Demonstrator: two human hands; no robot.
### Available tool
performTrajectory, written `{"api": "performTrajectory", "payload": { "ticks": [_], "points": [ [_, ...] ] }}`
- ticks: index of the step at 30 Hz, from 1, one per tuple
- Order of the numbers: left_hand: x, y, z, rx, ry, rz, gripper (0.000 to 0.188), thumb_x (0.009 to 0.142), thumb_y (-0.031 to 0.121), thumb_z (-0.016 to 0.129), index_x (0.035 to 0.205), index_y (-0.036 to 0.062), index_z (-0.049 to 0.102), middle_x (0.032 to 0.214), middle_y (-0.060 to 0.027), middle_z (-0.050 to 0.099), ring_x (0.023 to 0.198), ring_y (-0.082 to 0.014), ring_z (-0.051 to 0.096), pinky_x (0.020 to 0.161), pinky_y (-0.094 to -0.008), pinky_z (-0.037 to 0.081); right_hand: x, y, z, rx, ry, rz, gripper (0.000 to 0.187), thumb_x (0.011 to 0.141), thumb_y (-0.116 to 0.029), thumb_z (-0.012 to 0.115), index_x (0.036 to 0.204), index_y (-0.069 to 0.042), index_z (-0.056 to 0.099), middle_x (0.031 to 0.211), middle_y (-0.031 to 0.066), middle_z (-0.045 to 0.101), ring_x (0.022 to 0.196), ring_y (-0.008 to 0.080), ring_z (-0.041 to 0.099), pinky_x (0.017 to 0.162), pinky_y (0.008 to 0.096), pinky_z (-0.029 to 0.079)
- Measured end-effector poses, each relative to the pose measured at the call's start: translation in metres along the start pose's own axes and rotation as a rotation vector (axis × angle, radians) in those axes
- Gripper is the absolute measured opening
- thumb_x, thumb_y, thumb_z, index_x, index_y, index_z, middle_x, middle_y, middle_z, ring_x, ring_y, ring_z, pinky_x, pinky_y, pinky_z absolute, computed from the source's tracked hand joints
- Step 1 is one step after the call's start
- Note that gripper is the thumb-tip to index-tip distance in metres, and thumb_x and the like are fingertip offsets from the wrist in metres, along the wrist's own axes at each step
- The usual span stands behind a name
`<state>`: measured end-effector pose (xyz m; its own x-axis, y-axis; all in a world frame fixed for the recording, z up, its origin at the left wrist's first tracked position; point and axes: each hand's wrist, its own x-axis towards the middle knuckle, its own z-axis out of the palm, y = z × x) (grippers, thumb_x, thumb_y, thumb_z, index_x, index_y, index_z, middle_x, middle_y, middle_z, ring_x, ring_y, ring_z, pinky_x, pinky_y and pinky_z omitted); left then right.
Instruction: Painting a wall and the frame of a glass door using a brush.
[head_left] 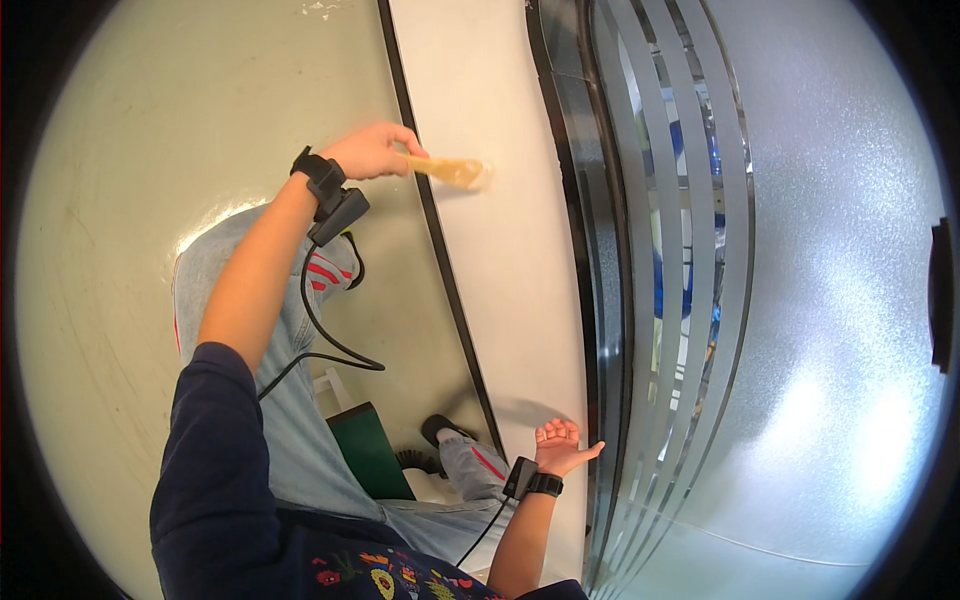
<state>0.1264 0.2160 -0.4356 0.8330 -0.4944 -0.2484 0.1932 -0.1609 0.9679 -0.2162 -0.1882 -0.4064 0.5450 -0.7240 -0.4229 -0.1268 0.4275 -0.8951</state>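
My left hand (pixel 375 150) is closed around the narrow end of a small tan brush-like tool (pixel 450 170). The tool's wide end reaches over a long white ledge (pixel 490 270); motion blur hides whether it touches the surface, and its pale tip is smeared. Lower down, my right hand (pixel 563 447) is turned palm up beside the dark frame strip, fingers loosely bent and thumb spread, with nothing in it. Both wrists carry black straps with small black devices, and a cable (pixel 312 305) hangs from the left one.
A glass panel (pixel 830 250) with frosted stripes rises to the right of the ledge, behind a dark frame (pixel 605 250). A black strip edges the ledge's left side. Between my legs stands a dark green, flat-topped object (pixel 370 450) above the pale floor (pixel 130 250).
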Motion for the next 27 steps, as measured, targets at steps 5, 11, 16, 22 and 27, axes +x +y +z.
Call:
{"api": "performTrajectory", "payload": {
  "ticks": [5, 11, 16, 22, 27],
  "points": [
    [0.007, -0.010, 0.010, 0.015, -0.112, 0.000, 0.022, 0.072, 0.009, 0.055, 0.093, 0.0115, 0.059, 0.056, 0.0061, 0.042, 0.045, -0.0023, 0.033, 0.038, -0.0196, 0.023, -0.001, 0.000, 0.001, 0.004, 0.005, 0.010, 0.075, 0.066, -0.077, 0.030, 0.074, -0.006, 0.053, 0.070, 0.0085, 0.056, 0.066, 0.0234, 0.052, 0.063, 0.0374, 0.041],
    [0.011, -0.016, -0.005, -0.122, 0.030, 0.015, 0.019, 0.076, 0.011, 0.053, 0.094, 0.0106, 0.058, 0.057, 0.0044, 0.043, 0.048, -0.0029, 0.035, 0.040, -0.0193, 0.025, 0.000, 0.000, -0.001, 0.012, -0.017, -0.001, 0.074, 0.066, -0.077, 0.031, 0.073, -0.006, 0.053, 0.070, 0.0084, 0.057, 0.066, 0.0234, 0.053, 0.062, 0.0371, 0.041],
    [0.011, -0.016, -0.006, -0.108, 0.159, 0.044, 0.021, 0.079, 0.013, 0.054, 0.099, 0.0085, 0.058, 0.055, 0.0061, 0.040, 0.045, -0.0024, 0.031, 0.039, -0.0183, 0.023, -0.001, 0.000, 0.000, 0.017, 0.002, 0.002, 0.074, 0.066, -0.076, 0.031, 0.072, -0.006, 0.053, 0.069, 0.0088, 0.057, 0.065, 0.0234, 0.053, 0.061, 0.0362, 0.042],
    [0.015, -0.019, -0.010, -0.171, 0.357, 0.073, 0.020, 0.078, 0.013, 0.054, 0.097, 0.0108, 0.059, 0.056, 0.0051, 0.043, 0.048, -0.0033, 0.035, 0.042, -0.0193, 0.027, -0.002, 0.000, 0.003, 0.013, -0.004, -0.009, 0.074, 0.067, -0.076, 0.030, 0.072, -0.006, 0.054, 0.069, 0.0090, 0.057, 0.065, 0.0234, 0.052, 0.061, 0.0357, 0.042],
    [0.017, -0.022, -0.008, -0.261, 0.437, 0.132, 0.019, 0.080, 0.013, 0.054, 0.098, 0.0095, 0.059, 0.056, 0.0052, 0.042, 0.048, -0.0040, 0.033, 0.044, -0.0190, 0.028, -0.003, -0.001, 0.003, 0.018, -0.019, -0.007, 0.073, 0.068, -0.075, 0.030, 0.072, -0.006, 0.054, 0.070, 0.0092, 0.057, 0.065, 0.0236, 0.053, 0.061, 0.0366, 0.042]
  ]
}}
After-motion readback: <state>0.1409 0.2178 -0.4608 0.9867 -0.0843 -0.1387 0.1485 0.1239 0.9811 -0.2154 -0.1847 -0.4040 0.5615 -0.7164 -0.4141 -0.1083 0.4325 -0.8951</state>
